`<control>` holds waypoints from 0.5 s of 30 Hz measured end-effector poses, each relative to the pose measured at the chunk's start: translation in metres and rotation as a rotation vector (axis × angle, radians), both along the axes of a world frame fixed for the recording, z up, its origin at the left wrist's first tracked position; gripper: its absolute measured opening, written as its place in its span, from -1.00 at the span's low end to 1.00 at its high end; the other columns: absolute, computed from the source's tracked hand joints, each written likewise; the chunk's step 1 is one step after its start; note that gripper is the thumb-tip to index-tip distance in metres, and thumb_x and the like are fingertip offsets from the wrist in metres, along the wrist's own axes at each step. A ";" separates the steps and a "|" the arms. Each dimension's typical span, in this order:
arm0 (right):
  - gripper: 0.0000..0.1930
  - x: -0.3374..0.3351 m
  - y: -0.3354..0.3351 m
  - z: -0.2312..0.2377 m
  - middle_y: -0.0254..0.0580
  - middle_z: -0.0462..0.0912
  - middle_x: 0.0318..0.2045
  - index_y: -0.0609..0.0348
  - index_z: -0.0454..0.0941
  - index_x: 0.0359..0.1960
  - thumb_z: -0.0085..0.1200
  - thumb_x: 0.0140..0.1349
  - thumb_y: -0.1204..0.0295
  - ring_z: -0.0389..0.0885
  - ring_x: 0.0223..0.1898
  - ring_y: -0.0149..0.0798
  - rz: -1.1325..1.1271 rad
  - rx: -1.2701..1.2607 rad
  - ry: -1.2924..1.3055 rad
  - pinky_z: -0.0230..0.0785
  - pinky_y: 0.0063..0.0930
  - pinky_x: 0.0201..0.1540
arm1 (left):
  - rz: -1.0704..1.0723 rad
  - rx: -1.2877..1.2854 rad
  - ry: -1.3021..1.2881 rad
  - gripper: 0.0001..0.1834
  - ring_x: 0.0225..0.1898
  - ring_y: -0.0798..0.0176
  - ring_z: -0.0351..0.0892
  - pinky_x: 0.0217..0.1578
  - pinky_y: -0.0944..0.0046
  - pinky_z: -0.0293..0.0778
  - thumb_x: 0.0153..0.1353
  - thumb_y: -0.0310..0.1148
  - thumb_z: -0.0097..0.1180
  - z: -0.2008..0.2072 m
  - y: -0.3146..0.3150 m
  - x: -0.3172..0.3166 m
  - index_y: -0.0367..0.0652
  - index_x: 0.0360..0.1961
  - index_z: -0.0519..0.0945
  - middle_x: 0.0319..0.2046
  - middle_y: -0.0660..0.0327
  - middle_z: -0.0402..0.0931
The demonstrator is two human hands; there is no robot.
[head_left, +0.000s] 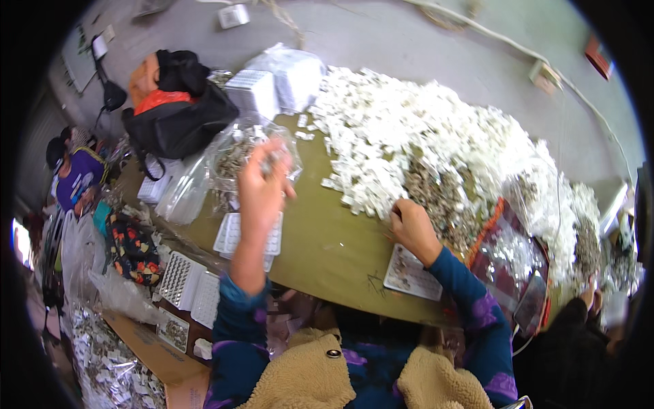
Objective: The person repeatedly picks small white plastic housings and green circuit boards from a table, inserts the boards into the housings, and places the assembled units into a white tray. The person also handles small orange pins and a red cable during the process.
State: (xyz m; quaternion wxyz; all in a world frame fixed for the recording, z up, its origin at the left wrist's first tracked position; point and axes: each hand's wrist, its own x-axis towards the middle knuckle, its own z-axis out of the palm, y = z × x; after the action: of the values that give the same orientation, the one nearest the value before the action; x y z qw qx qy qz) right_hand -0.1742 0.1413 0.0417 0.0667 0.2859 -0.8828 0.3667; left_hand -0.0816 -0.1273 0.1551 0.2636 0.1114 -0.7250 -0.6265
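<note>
My left hand (262, 180) is raised over a clear plastic bag (228, 160) of small brownish parts. Motion smears its fingers, so whether they hold anything is unclear. My right hand (414, 228) is closed, its fingertips pinched together beside a heap of small brown parts (439, 191); what is in them, if anything, is hidden. Just below that hand, near the table's front edge, a white tray (412, 276) carries a few small parts. Under my left forearm lie white trays with round hollows (272, 242).
A large pile of small white pieces (422, 123) covers the back of the green table (320, 252). At the left are a black bag (177, 126) and stacked white trays (252, 92). A maroon bag (507, 252) lies at the right. Other people (82, 174) sit at both sides.
</note>
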 end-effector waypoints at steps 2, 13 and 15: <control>-0.88 0.008 0.006 0.010 0.16 0.60 -0.48 0.35 0.53 -0.43 0.02 0.13 0.52 0.60 -0.41 0.15 -0.003 -0.099 -0.107 0.43 -0.12 -0.33 | 0.301 -0.666 0.031 -0.51 -0.40 0.33 0.60 -0.52 0.34 0.49 0.27 -0.35 0.21 0.006 -0.009 -0.019 -0.23 0.21 0.45 -0.04 0.03 0.49; -0.87 0.116 0.046 0.009 -0.12 0.65 -0.58 0.39 0.63 -0.42 0.17 0.12 0.51 0.57 -0.55 -0.43 -0.096 -0.478 -0.596 0.42 -0.45 -0.49 | -0.743 0.444 -0.348 -0.75 -0.40 0.38 0.64 -0.45 0.43 0.59 0.23 -0.53 0.24 -0.110 0.142 0.050 -0.37 -0.07 0.60 -0.32 0.16 0.65; -0.88 0.126 0.052 0.007 -0.14 0.67 -0.54 0.37 0.64 -0.36 0.20 0.16 0.52 0.58 -0.52 -0.44 -0.103 -0.492 -0.593 0.43 -0.49 -0.45 | -0.721 0.502 -0.383 -0.75 -0.36 0.35 0.66 -0.41 0.40 0.62 0.23 -0.55 0.24 -0.117 0.148 0.056 -0.40 -0.08 0.58 -0.34 0.16 0.65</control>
State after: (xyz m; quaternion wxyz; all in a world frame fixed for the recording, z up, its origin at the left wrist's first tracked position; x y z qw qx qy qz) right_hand -0.0485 0.1936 0.0482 -0.1063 0.0983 -0.7628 0.6302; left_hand -0.0259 0.0210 0.0381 -0.1438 0.0265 -0.5794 -0.8019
